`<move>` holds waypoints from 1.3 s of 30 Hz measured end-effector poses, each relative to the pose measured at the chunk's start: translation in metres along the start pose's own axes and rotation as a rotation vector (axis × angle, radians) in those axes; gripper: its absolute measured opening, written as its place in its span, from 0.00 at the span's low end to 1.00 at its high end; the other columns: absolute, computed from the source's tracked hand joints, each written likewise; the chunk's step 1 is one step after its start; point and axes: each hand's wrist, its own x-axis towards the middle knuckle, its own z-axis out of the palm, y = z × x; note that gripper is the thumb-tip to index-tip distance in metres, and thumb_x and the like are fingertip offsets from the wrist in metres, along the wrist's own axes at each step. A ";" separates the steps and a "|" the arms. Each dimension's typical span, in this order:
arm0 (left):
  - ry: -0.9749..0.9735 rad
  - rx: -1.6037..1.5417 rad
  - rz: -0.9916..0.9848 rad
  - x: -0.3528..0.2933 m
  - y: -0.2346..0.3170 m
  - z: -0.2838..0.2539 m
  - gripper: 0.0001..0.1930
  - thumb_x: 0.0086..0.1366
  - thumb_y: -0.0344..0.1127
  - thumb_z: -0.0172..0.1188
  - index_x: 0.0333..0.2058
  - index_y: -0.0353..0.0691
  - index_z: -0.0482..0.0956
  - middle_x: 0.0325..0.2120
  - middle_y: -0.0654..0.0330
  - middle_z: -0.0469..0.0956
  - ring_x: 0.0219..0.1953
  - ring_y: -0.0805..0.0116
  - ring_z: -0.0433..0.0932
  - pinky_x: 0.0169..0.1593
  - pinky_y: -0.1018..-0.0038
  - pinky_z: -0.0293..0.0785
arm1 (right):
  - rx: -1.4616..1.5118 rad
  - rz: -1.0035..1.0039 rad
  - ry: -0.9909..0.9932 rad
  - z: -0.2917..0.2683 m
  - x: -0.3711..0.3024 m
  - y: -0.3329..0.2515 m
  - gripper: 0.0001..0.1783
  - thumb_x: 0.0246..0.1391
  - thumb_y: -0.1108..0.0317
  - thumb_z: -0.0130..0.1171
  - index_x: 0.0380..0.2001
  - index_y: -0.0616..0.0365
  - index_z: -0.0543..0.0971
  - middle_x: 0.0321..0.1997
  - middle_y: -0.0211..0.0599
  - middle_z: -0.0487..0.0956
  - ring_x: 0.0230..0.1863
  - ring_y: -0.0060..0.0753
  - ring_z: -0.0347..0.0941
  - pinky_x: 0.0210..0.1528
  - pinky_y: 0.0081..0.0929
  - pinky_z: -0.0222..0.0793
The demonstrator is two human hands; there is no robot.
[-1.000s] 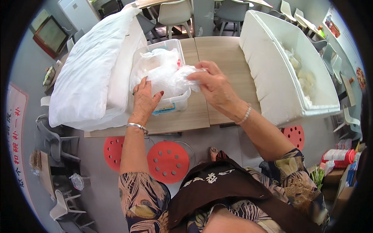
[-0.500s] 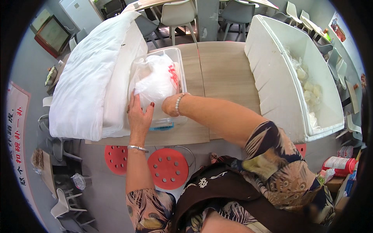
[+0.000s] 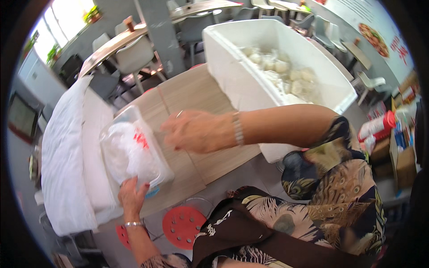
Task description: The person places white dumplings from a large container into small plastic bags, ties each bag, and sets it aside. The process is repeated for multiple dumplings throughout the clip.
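Two bare hands show, the left at the near end of a clear plastic tub [image 3: 161, 173] and the right in the air over the counter [image 3: 214, 167]. The left hand [image 3: 130, 197] is partly open, its thumb apart from the bent fingers. Its fingertips meet the near edge of a white plastic bag [image 3: 127, 154] by the tub's rim; whether they pinch the film or only rest there, I cannot tell. The left forearm rises from the lower edge, a silver bangle [image 3: 132, 224] at the wrist, the back of the hand facing up.

The right hand [image 3: 194, 131] is blurred, its fingers loosely curled, neither spread flat nor clearly made into a fist. Nothing can be seen in it, though the palm is hidden. It hangs to the right of the tub, apart from it, with the knuckles toward the left. The right forearm runs almost level across the view from the right, elbow bent, a beaded bracelet [image 3: 238, 129] at the wrist.

The bag, with red markings on top, lies inside the tub. To the tub's left stands a long white box under a white cloth [image 3: 62, 156]; beyond the right forearm, an open white foam box [image 3: 225, 67] contains pale, rounded bagged items [image 3: 281, 67].
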 end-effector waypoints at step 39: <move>-0.094 0.080 0.217 -0.091 0.056 -0.037 0.08 0.42 0.23 0.57 0.23 0.42 0.71 0.20 0.57 0.70 0.27 0.54 0.74 0.27 0.62 0.70 | 0.948 1.043 0.270 -0.046 -0.075 0.017 0.21 0.41 0.68 0.61 0.38 0.73 0.74 0.31 0.41 0.77 0.32 0.30 0.74 0.32 0.30 0.71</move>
